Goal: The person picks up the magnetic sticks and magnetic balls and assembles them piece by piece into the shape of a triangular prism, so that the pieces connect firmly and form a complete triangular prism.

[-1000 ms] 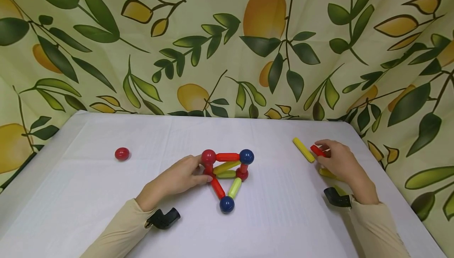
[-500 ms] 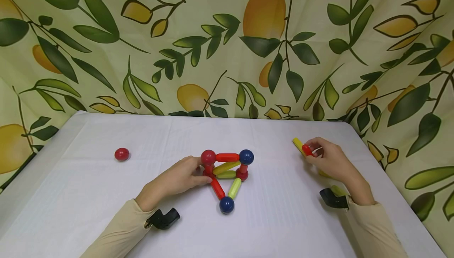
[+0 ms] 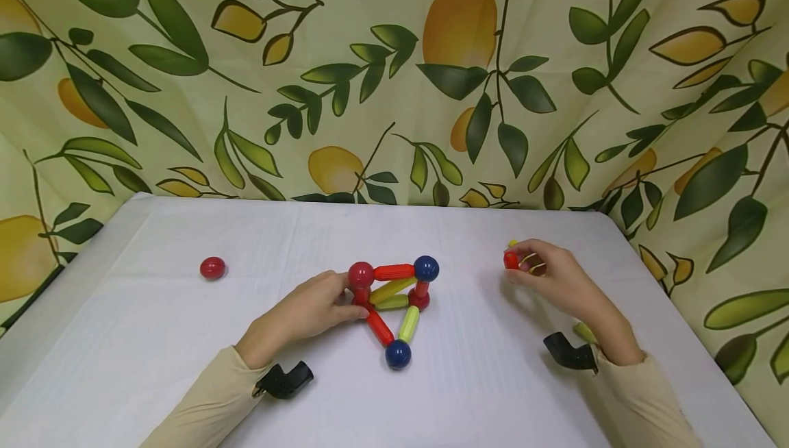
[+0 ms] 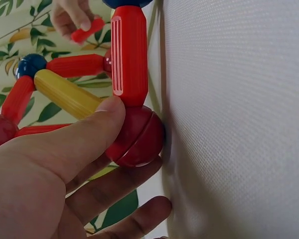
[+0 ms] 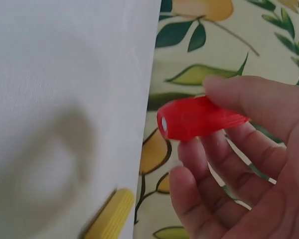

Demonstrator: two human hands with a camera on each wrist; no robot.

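Note:
A frame of magnetic rods and balls stands mid-table, with a red top rod (image 3: 394,272), a yellow diagonal rod (image 3: 390,290) and a blue ball (image 3: 398,354) at its front. My left hand (image 3: 308,307) pinches the lower left red ball (image 4: 137,137); its thumb also touches the end of a red rod (image 4: 129,55). In my right hand (image 3: 557,277) a short red magnetic rod (image 5: 194,117) is pinched between thumb and fingers, above the table and to the right of the frame. One pale magnet end of it faces the right wrist camera.
A loose red ball (image 3: 212,268) lies at the left of the white table (image 3: 154,338). Beneath my right hand is a yellow rod (image 5: 112,214), mostly hidden in the head view. A yellow-green rod (image 3: 584,332) lies by the right wrist. Patterned cloth (image 3: 394,92) hangs behind.
My right hand has moved left with the red rod, passing over the yellow rod. The frame has turned slightly under my left hand, its front blue ball shifting a little right.

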